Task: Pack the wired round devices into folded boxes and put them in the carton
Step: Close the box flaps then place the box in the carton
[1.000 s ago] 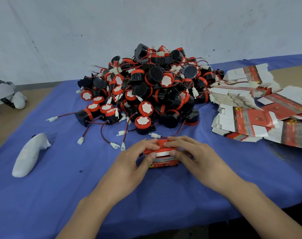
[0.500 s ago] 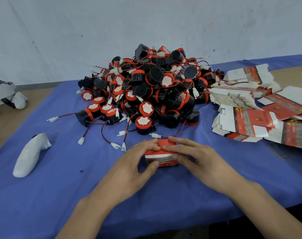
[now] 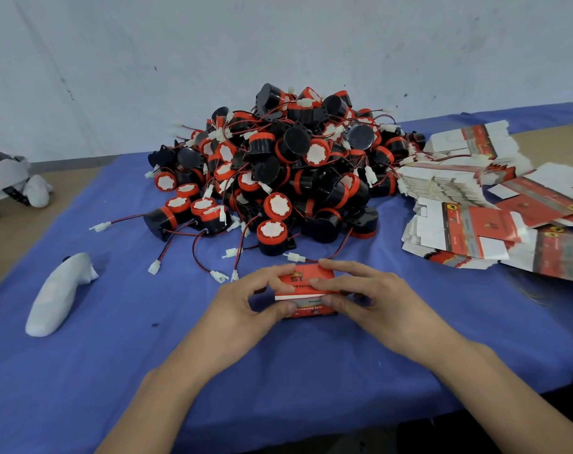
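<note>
Head view | our left hand (image 3: 242,303) and right hand (image 3: 370,296) each pinch one end of the red box (image 3: 306,291) | box sits on the blue tabletop (image 3: 115,355) between them, long side left to right | both hands just as near | we see no carton

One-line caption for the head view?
Left hand and right hand hold a red box on blue cloth, near the heap of wired round devices and flat boxes.
</note>
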Tool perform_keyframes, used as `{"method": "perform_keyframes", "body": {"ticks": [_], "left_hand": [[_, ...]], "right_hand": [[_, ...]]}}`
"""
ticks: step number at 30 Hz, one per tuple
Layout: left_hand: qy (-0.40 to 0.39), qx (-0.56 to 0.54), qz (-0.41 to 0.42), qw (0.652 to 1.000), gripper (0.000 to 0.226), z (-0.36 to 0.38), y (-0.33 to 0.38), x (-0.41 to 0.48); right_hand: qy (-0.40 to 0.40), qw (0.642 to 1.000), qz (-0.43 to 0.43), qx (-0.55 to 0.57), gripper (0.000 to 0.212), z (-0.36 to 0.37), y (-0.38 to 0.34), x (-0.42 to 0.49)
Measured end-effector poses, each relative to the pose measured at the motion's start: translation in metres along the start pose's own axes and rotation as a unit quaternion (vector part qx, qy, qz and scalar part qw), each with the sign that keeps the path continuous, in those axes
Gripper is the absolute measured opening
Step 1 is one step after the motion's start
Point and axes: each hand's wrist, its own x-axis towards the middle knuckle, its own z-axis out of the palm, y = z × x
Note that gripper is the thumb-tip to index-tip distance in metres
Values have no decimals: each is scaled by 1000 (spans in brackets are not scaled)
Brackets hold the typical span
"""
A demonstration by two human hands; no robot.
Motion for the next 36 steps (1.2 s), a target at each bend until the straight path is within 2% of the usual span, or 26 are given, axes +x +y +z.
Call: {"method": "perform_keyframes", "body": {"ticks": [10,17,20,25,28,29,33,36], "left_hand": [[24,-4,-23,999,26,0,0,0],[22,11,-2,1000,6,1,1,-2],[22,18,13,1000,9,2,-1,-2],[27,69,58,996,23,7,-3,-2],[27,86,76,993,24,14,-2,-1],[25,87,75,993,24,16,-2,0],[25,74,76,994,15,19,-3,2],[27,45,73,996,11,21,-6,3]], "right_hand": [[5,1000,13,-5,31,2,3,1],[12,1000,0,-23,42,3,3,-1],[15,1000,2,-15,45,2,3,0],[30,999,-9,-22,37,4,1,1],[4,999,5,38,13,4,-3,2],[2,999,3,42,12,3,-3,2],[9,999,1,46,23,3,0,3],[9,999,5,50,21,5,2,3]]}}
